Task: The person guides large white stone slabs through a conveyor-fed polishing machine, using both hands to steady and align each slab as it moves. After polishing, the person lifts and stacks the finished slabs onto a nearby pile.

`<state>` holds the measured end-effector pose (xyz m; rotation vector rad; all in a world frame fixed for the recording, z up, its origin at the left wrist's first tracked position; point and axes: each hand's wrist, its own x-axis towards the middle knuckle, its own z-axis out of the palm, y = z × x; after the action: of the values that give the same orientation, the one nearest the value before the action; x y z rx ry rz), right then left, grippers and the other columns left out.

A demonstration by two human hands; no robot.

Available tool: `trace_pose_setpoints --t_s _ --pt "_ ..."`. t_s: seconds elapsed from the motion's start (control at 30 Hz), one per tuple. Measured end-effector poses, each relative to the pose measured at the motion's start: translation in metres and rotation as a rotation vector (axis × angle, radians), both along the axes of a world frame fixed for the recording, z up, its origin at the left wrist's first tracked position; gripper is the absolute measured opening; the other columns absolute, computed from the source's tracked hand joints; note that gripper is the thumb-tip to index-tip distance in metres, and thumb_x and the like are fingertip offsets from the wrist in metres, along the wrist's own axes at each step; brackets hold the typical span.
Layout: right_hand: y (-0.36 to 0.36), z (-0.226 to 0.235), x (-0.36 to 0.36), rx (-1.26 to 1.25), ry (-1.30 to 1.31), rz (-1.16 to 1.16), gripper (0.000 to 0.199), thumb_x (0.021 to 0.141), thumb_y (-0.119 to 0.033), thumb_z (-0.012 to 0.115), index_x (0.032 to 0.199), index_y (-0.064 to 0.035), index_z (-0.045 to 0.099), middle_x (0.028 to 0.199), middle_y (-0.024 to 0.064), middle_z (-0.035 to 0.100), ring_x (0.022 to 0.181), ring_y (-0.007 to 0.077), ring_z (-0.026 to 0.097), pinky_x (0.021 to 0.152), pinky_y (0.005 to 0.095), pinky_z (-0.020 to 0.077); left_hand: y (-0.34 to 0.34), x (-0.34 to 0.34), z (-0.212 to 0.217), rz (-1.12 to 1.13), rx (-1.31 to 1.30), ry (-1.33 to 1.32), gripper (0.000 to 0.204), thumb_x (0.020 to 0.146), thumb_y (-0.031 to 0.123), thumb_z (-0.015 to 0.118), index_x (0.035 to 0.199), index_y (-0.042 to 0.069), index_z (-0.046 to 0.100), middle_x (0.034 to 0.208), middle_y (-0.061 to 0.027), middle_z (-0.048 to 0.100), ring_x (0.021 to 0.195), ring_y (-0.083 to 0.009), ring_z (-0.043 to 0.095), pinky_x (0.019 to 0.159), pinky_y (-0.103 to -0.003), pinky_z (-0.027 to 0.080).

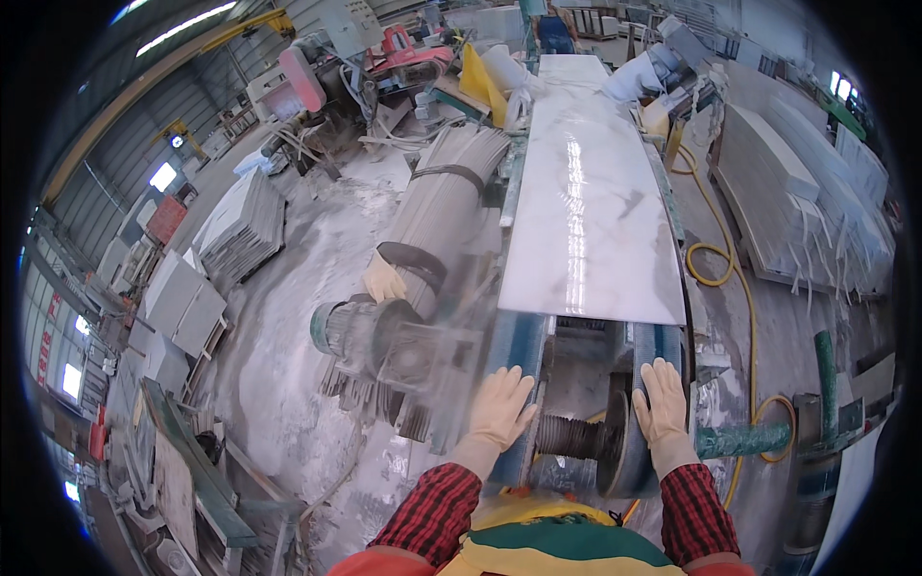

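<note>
A long white stone slab [595, 206] with a glossy, grey-veined face lies lengthwise on the conveyor ahead of me, its near edge just beyond my hands. My left hand [501, 408], in a cream glove, rests flat on the left blue conveyor belt [519, 336] with its fingers stretched out. On the right blue belt [657, 341] lies my right hand [663, 408], gloved alike, fingers apart and pointing forward. Neither hand touches the slab or holds anything. Between the belts are a dark ribbed roller [567, 435] and a round dark wheel [616, 437].
An electric motor [360, 336] projects left of the conveyor, with a loose cream glove [383, 278] by it. Strapped stone strips [437, 206] stand beyond. A yellow hose [735, 278] snakes along the right-hand floor near stacked slabs [768, 163]. Another person [555, 34] is at the far end.
</note>
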<state>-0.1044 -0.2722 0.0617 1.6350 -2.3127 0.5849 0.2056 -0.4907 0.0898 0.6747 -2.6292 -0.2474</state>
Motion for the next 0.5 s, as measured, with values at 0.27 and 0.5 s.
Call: trace_pose_setpoints --t_s 0.27,0.5 --pt "0.004 0.006 0.005 0.000 0.004 -0.004 0.059 0.097 -0.023 0.077 0.150 -0.0030 0.060 0.159 0.0251 0.055 0.150 0.0461 0.049 0.133 0.0527 0.0351 0.006 -0.001 0.016 -0.021 -0.048 0.033 0.052 0.090 0.026 0.082 0.136 0.010 0.064 0.143 -0.0166 0.060 0.128 -0.0403 0.055 0.111 -0.052 0.046" --pt "0.005 0.010 0.012 0.030 -0.036 -0.032 0.059 0.096 -0.024 0.077 0.149 -0.0036 0.061 0.158 0.0239 0.057 0.150 0.0466 0.050 0.132 0.0538 0.0361 0.007 0.001 0.021 -0.021 -0.011 -0.044 0.051 0.088 0.026 0.083 0.133 0.011 0.064 0.134 -0.0160 0.061 0.122 -0.0391 0.057 0.105 -0.051 0.047"
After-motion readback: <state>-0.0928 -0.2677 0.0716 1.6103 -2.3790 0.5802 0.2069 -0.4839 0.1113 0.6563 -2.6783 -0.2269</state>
